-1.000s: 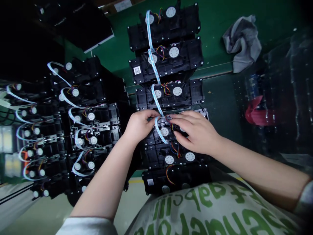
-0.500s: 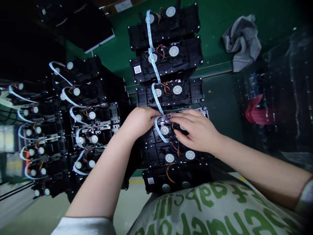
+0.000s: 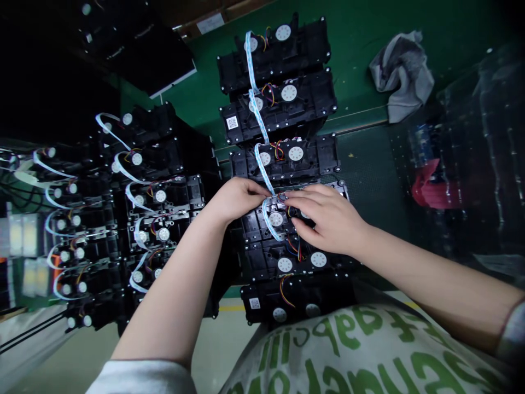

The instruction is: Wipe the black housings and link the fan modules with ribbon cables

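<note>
A white-and-blue ribbon cable [image 3: 263, 168] runs down from one black module to the one under my hands. My left hand [image 3: 234, 201] is closed, with thumb and fingertips together at the cable's lower end. From the other side reaches my right hand [image 3: 334, 221], its fingers apart, the fingertips touching the module's top edge beside that end; the exact contact is too small to tell. A second ribbon cable [image 3: 269, 220] loops over the same module, past a white round disc [image 3: 275, 219]. Coloured wires [image 3: 293, 249] come out just below. My right fingers partly hide this module.
More black modules [image 3: 279, 54] with white discs continue the row above and below. To the left stand further rows of cabled modules [image 3: 158, 197]. A grey cloth [image 3: 402, 76] lies on the green bench [image 3: 353, 33]; a red item [image 3: 437, 186] is beside clear plastic [image 3: 471, 137].
The view has shifted slightly, so the left rows appear further right and the upper modules a little lower. Both hands stay at the same module, almost unmoved.
</note>
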`<state>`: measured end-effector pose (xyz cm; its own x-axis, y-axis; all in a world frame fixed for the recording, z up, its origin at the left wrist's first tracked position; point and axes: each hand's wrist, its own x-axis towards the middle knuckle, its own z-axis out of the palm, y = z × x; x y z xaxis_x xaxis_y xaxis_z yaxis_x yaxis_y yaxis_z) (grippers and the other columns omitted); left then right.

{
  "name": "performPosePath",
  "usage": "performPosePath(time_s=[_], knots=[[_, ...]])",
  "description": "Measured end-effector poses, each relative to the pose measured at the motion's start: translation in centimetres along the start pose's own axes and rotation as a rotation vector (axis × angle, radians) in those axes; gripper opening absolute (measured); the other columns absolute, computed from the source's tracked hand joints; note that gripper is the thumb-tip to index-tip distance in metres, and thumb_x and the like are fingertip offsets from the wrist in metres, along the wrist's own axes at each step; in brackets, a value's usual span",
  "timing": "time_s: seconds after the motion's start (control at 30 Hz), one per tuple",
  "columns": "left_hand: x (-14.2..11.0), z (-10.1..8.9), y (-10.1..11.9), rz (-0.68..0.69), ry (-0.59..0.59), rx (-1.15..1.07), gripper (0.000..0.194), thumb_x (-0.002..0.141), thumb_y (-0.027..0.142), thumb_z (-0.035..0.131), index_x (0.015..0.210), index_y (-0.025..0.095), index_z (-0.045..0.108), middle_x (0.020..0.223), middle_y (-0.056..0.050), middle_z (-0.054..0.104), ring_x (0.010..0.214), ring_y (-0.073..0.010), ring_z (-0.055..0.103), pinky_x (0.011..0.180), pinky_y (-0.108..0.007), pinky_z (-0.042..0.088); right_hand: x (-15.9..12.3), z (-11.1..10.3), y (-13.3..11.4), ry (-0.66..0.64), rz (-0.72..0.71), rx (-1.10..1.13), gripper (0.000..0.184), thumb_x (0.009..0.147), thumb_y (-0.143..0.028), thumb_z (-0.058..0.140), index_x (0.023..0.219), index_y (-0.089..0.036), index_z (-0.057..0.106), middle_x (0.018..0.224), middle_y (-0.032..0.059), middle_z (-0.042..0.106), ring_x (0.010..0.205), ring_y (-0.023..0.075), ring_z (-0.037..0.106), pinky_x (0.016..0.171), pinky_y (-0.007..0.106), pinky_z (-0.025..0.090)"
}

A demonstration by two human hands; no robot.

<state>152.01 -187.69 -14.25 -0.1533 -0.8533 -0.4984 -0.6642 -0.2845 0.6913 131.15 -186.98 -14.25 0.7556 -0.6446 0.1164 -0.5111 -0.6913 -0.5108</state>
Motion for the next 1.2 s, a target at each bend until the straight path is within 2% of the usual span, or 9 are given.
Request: performPosePath(time_s=[0.17, 0.3, 0.53, 0.67, 0.77, 0.87, 1.0, 1.2], knots=[[0.1, 0.1, -0.4, -0.03, -0.013, -0.1, 0.018, 0.066, 0.025, 0.056, 0.076, 0.018, 0.069, 0.076, -0.001, 0.069, 0.07, -0.014, 0.061, 0.072, -0.026, 0.048, 0.0, -0.1, 0.0, -0.001, 0.008, 0.006, 0.035, 0.079, -0.029, 0.044, 0.109, -0.014, 0.055, 0.114, 0.0034, 0.057, 0.099, 0.0202, 0.048, 0.086, 0.036, 0.039], [0.2, -0.1, -0.5, -0.024, -0.028, -0.081, 0.016, 0.066, 0.025, 0.056, 0.074, 0.018, 0.069, 0.074, -0.001, 0.069, 0.068, -0.0141, 0.061, 0.068, -0.026, 0.048, 0.1, -0.1, 0.1, -0.013, 0.009, 0.017, 0.035, 0.08, -0.028, 0.044, 0.11, -0.014, 0.054, 0.114, 0.0037, 0.056, 0.099, 0.0205, 0.048, 0.085, 0.036, 0.039], [0.0, 0.2, -0.7, -0.042, 0.021, -0.104, 0.015, 0.064, 0.023, 0.056, 0.072, 0.015, 0.066, 0.07, -0.002, 0.068, 0.064, -0.0141, 0.06, 0.064, -0.026, 0.048, 0.4, -0.7, -0.9, -0.01, 0.046, -0.038, 0.035, 0.079, -0.027, 0.045, 0.111, -0.014, 0.053, 0.114, 0.0062, 0.055, 0.101, 0.0215, 0.046, 0.087, 0.037, 0.037], [-0.3, 0.7, -1.1, -0.023, 0.055, -0.123, 0.015, 0.065, 0.022, 0.055, 0.074, 0.016, 0.065, 0.07, -0.002, 0.067, 0.065, -0.0144, 0.06, 0.062, -0.026, 0.048, 1.8, -1.3, -2.2, 0.006, -0.043, -0.151, 0.033, 0.081, -0.023, 0.043, 0.113, -0.02, 0.051, 0.105, 0.0056, 0.057, 0.095, 0.0212, 0.047, 0.085, 0.038, 0.035], [-0.9, 0.9, -1.2, 0.063, 0.104, -0.067, 0.016, 0.069, 0.021, 0.052, 0.077, 0.016, 0.065, 0.075, -0.002, 0.067, 0.07, -0.0144, 0.061, 0.067, -0.027, 0.048, 2.6, -1.1, -2.5, -0.065, -0.144, -0.179, 0.026, 0.081, -0.019, 0.045, 0.105, -0.022, 0.056, 0.099, 0.0032, 0.059, 0.086, 0.0188, 0.05, 0.081, 0.036, 0.036], [-1.6, 1.0, -1.2, 0.2, 0.168, 0.064, 0.018, 0.073, 0.018, 0.05, 0.082, 0.016, 0.065, 0.084, -0.003, 0.067, 0.079, -0.014, 0.06, 0.075, -0.028, 0.047, 2.5, -0.5, -2.7, -0.063, -0.192, -0.176, 0.024, 0.079, -0.015, 0.046, 0.1, -0.02, 0.058, 0.099, 0.0038, 0.06, 0.085, 0.017, 0.051, 0.083, 0.035, 0.036], [-2.2, 0.6, -1.4, 0.42, 0.185, 0.243, 0.02, 0.076, 0.017, 0.049, 0.089, 0.015, 0.064, 0.092, -0.005, 0.065, 0.088, -0.0138, 0.058, 0.082, -0.027, 0.045, 1.7, -0.1, -3.3, -0.057, -0.135, -0.115, 0.027, 0.083, -0.02, 0.041, 0.105, -0.017, 0.056, 0.103, 0.0052, 0.06, 0.094, 0.0176, 0.051, 0.088, 0.035, 0.035], [-1.9, 0.3, -1.5, 0.569, 0.217, 0.54, 0.019, 0.08, 0.02, 0.046, 0.085, 0.017, 0.064, 0.085, -0.003, 0.066, 0.079, -0.0156, 0.06, 0.073, -0.03, 0.046, 1.3, 0.0, -3.9, -0.119, -0.077, -0.081, 0.032, 0.085, -0.025, 0.036, 0.113, -0.017, 0.051, 0.116, 0.0045, 0.054, 0.103, 0.0185, 0.048, 0.092, 0.037, 0.034]])
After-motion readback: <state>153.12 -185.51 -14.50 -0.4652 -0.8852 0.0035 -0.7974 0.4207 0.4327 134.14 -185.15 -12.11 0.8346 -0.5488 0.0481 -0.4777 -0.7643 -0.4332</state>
